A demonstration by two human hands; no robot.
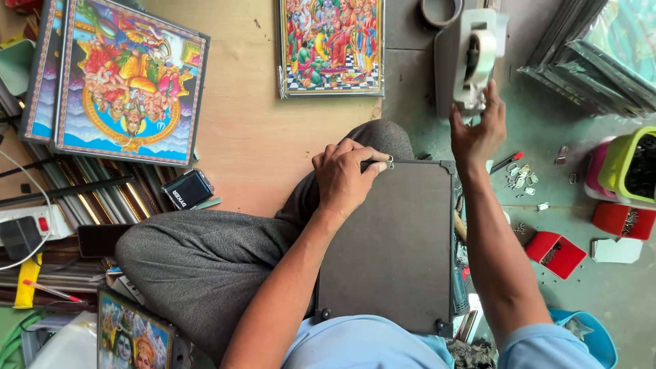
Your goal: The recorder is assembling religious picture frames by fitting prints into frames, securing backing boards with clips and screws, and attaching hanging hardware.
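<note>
Seen from above, at frame centre: a dark grey backing board (393, 246), face down across a raised knee in grey trousers (205, 260), propped so that its top edge sits within easy reach. Left hand (344, 179) curled over that top edge, fingers bent and thumb tucked, pinching a small metal hanger clip (389, 162) flat against the board (apparently to keep it from sliding). Right hand (478, 131) stretched toward the upper right of centre, fingers loosely spread and touching the underside of a pale tape dispenser (471, 58); whether anything is actually gripped there, impossible to tell. Tape roll mounted upright in the dispenser, cutter end facing the hand, hence handy for a one-handed pull. Right of the board, on the green floor: a scatter of more metal clips (523, 179), a red pen (506, 162), two small red trays (555, 254) of tiny fasteners and a green tub (625, 167), all laid within an arm's sweep. Upper left: a framed colourful print (130, 82) resting on a stack of frame mouldings; top centre, a second print (331, 44) lying on the wooden board. Left edge: a white power strip (31, 225) and a small black box (187, 189).
</note>
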